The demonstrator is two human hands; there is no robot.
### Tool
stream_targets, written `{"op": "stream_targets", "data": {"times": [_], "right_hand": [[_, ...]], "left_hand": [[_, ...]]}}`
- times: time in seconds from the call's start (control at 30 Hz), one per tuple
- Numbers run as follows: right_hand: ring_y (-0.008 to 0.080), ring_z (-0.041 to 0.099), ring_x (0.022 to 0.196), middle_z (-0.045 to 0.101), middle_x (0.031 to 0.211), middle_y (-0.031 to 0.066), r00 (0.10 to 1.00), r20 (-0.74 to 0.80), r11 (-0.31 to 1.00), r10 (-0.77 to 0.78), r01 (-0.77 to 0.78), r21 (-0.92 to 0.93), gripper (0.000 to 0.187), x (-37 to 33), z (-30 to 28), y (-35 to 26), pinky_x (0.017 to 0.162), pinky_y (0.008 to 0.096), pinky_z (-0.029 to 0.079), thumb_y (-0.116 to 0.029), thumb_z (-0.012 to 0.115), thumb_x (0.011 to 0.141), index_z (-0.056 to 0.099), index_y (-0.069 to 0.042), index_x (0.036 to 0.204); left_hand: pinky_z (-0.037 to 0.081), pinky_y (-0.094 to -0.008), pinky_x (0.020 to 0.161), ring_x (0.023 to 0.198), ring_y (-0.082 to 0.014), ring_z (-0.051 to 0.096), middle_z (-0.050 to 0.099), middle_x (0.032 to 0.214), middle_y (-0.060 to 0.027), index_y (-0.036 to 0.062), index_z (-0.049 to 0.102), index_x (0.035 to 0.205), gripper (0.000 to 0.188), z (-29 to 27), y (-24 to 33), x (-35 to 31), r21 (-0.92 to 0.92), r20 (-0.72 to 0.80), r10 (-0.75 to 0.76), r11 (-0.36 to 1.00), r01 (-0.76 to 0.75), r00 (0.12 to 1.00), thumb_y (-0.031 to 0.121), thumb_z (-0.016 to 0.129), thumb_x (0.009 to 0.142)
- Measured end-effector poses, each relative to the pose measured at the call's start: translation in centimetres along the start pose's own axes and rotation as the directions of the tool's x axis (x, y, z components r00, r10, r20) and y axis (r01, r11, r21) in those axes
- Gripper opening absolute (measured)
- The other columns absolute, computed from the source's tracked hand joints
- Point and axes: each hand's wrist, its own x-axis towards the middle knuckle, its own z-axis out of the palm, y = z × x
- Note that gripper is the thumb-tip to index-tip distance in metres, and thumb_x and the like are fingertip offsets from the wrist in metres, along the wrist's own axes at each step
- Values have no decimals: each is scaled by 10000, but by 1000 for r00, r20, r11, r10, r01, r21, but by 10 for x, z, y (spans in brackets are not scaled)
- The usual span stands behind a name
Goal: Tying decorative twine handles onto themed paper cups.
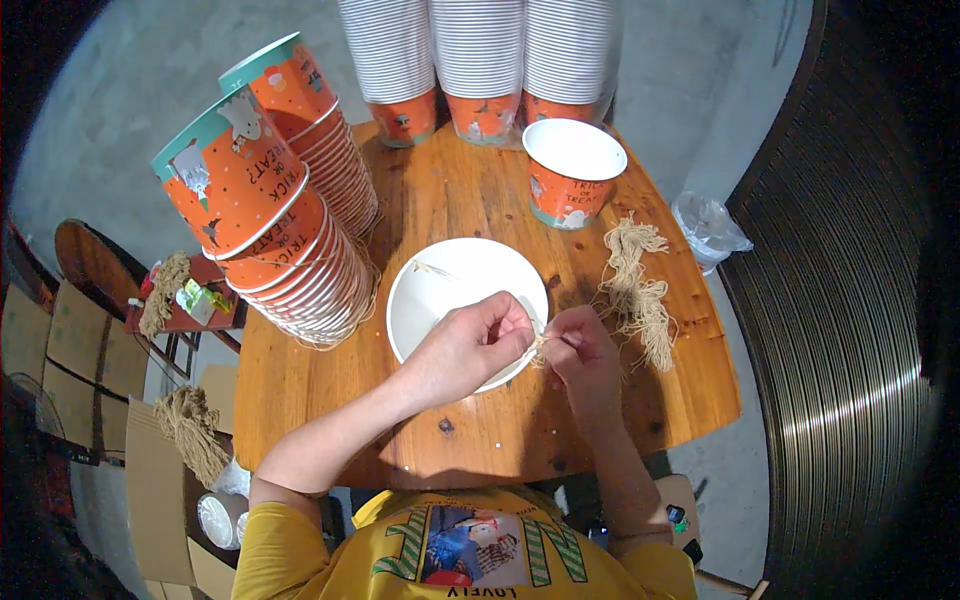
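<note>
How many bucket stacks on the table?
5: left back stack, middle back stack, right back stack; near inverted stack and far inverted stack, left side. More may hide behind.

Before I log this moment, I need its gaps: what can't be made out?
- Head view: tan strands, pinched part covered by left hand and right hand.
- Head view: white bowl, partly hidden by the left hand.
- Head view: rear cup stacks, tops cut off by the upper edge.

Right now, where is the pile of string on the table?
In the head view, the string pile lies on the right side of the table, right of the right hand and nearer the person than the lone orange cup.
</note>
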Motion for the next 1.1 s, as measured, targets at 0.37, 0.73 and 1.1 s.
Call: {"op": "stream_targets", "data": {"times": [0.37, 0.73, 1.1], "right_hand": [[86, 541, 640, 540, 725, 38, 931, 25, 830, -365, 337, -444, 175, -1, 1, -10, 529, 241, 446, -30, 611, 805, 530, -74, 954], [63, 467, 580, 522, 715, -15, 982, -18, 954, 187, -178, 241, 147, 0, 3, -19, 504, 202, 379, -187, 594, 818, 551, -89, 918], [35, 427, 576, 511, 722, -38, 986, -25, 955, 164, -152, 255, 124, 2, 7, -17, 497, 183, 333, -168, 579, 858, 550, -113, 965]], "left_hand": [[423, -226, 611, 661, -49, 454, 502, 704, 26, 14, 539, 888, 152, 1, 8, -1, 0, -1, -65, 998, 65, 998, 164, 561, 901], [444, -235, 657, 706, -67, 486, 524, 747, 10, 18, 540, 919, 162, 1, 1, 0, -24, -6, -14, 1000, 14, 1000, 172, 586, 893], [448, -274, 692, 772, -132, 518, 516, 806, -44, 28, 511, 914, 130, 0, 4, -2, 46, 32, 23, 999, -24, 999, 90, 591, 831]]}}
